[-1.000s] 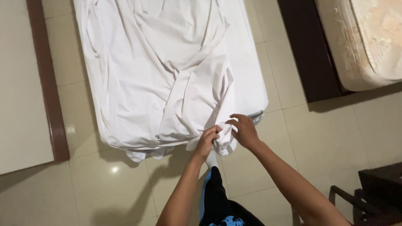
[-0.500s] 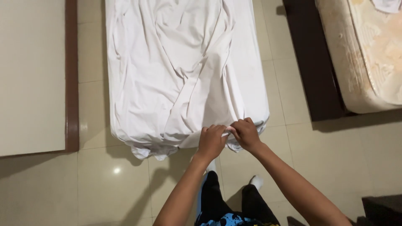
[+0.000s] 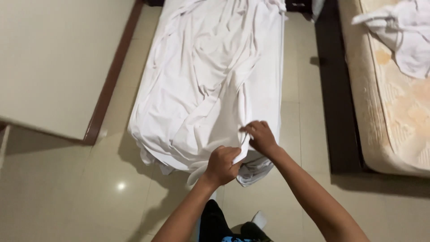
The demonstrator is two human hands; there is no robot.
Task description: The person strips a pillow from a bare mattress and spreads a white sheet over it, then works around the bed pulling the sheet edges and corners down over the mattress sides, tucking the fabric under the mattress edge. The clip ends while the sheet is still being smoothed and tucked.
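Both hands have slid up the white sheet point(image 3: 210, 85) lying rumpled on the narrow bed. The left hand point(image 3: 221, 165) stays clamped on its edge at the bed's near end; the right hand point(image 3: 261, 138) now pinches it higher, so the edge is being gathered.

Rumpled white sheet point(image 3: 210, 85) draped over mattress point(image 3: 268, 89)

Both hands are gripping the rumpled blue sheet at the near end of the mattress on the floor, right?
Not quite: the head view shows the sheet is white, not blue. Both the left hand and the right hand do grip it at the mattress's near end.
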